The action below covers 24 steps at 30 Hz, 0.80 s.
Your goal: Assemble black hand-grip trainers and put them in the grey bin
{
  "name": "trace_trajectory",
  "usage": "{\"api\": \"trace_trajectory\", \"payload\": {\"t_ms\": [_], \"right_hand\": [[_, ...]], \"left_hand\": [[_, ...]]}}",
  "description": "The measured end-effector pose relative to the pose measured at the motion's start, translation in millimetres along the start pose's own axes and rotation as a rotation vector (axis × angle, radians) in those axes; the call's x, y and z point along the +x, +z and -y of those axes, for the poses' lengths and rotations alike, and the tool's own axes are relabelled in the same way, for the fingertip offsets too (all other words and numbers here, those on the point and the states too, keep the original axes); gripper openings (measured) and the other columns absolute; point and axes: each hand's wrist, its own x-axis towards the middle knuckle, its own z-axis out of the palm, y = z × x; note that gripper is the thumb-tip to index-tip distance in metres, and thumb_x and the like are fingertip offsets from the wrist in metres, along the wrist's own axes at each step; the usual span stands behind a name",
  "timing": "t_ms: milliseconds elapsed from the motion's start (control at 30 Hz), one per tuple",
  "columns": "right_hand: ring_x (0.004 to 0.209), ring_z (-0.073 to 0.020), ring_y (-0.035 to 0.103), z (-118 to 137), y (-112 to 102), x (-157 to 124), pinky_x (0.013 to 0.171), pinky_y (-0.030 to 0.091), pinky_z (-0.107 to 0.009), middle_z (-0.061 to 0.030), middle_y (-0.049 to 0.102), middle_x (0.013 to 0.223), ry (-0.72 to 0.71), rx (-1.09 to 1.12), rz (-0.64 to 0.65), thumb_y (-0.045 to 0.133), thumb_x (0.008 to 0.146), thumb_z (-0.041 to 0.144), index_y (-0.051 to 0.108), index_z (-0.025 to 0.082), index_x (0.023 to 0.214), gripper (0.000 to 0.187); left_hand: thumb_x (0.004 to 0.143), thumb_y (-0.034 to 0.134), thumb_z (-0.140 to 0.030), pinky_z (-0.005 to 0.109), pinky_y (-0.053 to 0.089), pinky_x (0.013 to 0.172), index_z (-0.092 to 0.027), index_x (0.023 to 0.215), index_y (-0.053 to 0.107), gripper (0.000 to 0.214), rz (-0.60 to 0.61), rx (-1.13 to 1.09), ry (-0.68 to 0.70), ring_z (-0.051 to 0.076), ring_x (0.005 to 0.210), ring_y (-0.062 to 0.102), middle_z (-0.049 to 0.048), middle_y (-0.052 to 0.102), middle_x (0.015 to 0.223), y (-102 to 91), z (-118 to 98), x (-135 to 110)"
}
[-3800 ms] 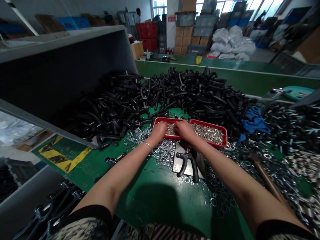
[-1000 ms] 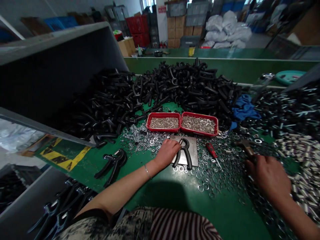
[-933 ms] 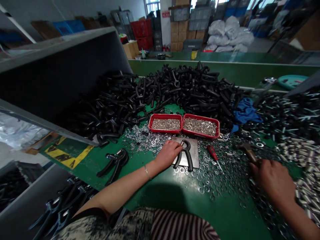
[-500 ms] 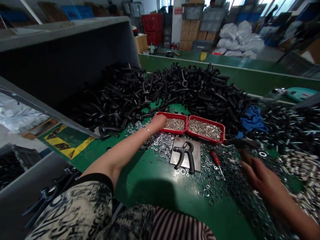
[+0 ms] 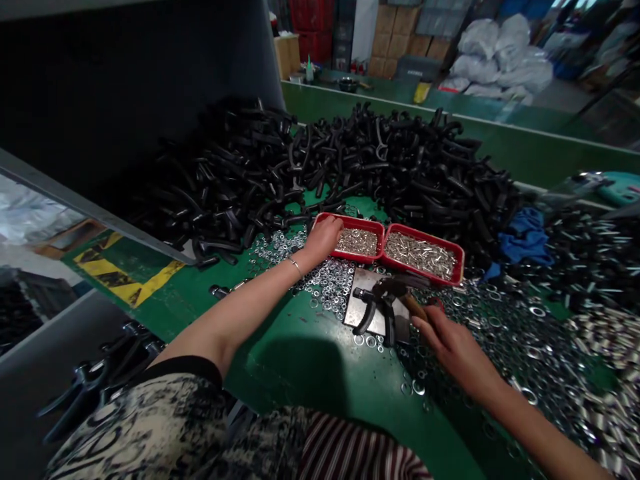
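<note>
Left hand: fingers bent down into the end of the first red tray (image 5: 353, 257); the left hand (image 5: 325, 238) hides its fingertips, so whether they pinch a piece cannot be told.
Small metal pieces (image 5: 359, 241): just beside the left fingers, in the same tray. Lift one piece only, by a light fingertip pinch.
Right hand: fingers of the right hand (image 5: 453, 340) closed round the hammer (image 5: 414, 307), gripping the handle near its head. For control, slide the grip back before any blow.
Black handle assembly (image 5: 369, 317): ahead of the right fingers, on the metal plate (image 5: 365, 278), partly under the hammer head; contact cannot be told. Move the head aside before seating a piece.
Loose rings (image 5: 370, 342): just beside the plate, nearer the right fingers than the left. Keep them off the plate; a trapped ring could tilt the work.
</note>
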Motion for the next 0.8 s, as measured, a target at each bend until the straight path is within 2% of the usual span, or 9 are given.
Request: {"api": "trace_trajectory", "payload": {"t_ms": [67,100,200,267,333,433,567,800], "right_hand": [[0.064,-0.0219,0.062,-3.3,1.1,-1.9,0.060,0.042,-0.030,-0.0050,0.063,0.075,0.038,0.031,-0.107,0.035,0.100,0.050,0.049,0.023,0.098,0.030],[0.061,-0.0217,0.060,-6.0,2.1,-2.3,0.058,0.041,-0.030,-0.0047,0.062,0.072,0.062,0.022,-0.119,0.037,0.099,0.049,0.049,0.023,0.095,0.029],[0.058,-0.0208,0.057,-16.7,4.2,0.0,0.056,0.040,-0.029,-0.0025,0.058,0.065,0.076,0.060,0.009,0.044,0.095,0.049,0.050,0.023,0.084,0.029],[0.059,-0.0194,0.058,-21.7,3.4,1.6,0.055,0.041,-0.028,-0.0013,0.058,0.065,0.100,0.222,0.063,0.046,0.094,0.052,0.053,0.022,0.083,0.033],[0.055,-0.0163,0.054,-22.3,2.0,0.3,0.050,0.040,-0.026,0.0007,0.058,0.065,0.181,0.438,0.039,0.048,0.094,0.057,0.054,0.023,0.085,0.036],[0.046,-0.0112,0.045,-18.7,3.9,-7.1,0.041,0.034,-0.022,0.0043,0.053,0.062,0.310,0.692,-0.075,0.052,0.092,0.061,0.051,0.023,0.085,0.039],[0.040,-0.0084,0.038,-21.4,15.6,-20.9,0.035,0.030,-0.020,0.0067,0.048,0.059,0.386,0.905,-0.123,0.057,0.089,0.062,0.051,0.023,0.085,0.040],[0.038,-0.0063,0.038,-38.8,25.6,-33.9,0.031,0.032,-0.017,0.0069,0.051,0.063,0.400,1.064,-0.180,0.061,0.089,0.059,0.051,0.023,0.092,0.037]], "left_hand": [[0.098,0.050,-0.019,0.036,0.044,0.097,-0.012,0.103,0.063,0.016,-0.102,-0.098,0.038,0.023,0.104,0.059,0.0126,0.065,0.109,-1.7,-0.6,-3.8],[0.098,0.050,-0.020,0.037,0.043,0.098,-0.014,0.102,0.063,0.015,-0.150,-0.144,0.053,0.023,0.105,0.059,0.0112,0.066,0.108,-3.4,-3.7,-7.5],[0.100,0.049,-0.023,0.038,0.041,0.101,-0.017,0.102,0.062,0.015,-0.201,-0.268,0.122,0.022,0.106,0.057,0.0075,0.066,0.106,-9.9,-27.8,-27.3],[0.100,0.049,-0.024,0.036,0.043,0.097,-0.017,0.100,0.062,0.014,-0.130,-0.365,0.206,0.020,0.102,0.059,0.0058,0.067,0.102,-11.4,-52.1,-44.6],[0.098,0.052,-0.023,0.033,0.046,0.091,-0.017,0.096,0.063,0.012,-0.003,-0.461,0.247,0.019,0.095,0.061,0.0048,0.069,0.097,-8.5,-75.1,-59.3],[0.095,0.056,-0.019,0.031,0.049,0.083,-0.016,0.090,0.064,0.010,0.128,-0.554,0.158,0.019,0.088,0.063,0.0052,0.070,0.093,1.1,-95.7,-67.8],[0.094,0.056,-0.020,0.033,0.050,0.083,-0.016,0.089,0.066,0.011,0.190,-0.571,0.079,0.020,0.088,0.065,0.0062,0.071,0.094,12.4,-101.9,-59.4],[0.093,0.055,-0.022,0.033,0.051,0.082,-0.017,0.091,0.067,0.013,0.268,-0.490,0.091,0.021,0.089,0.066,0.0061,0.072,0.094,21.2,-106.9,-49.3]]}}
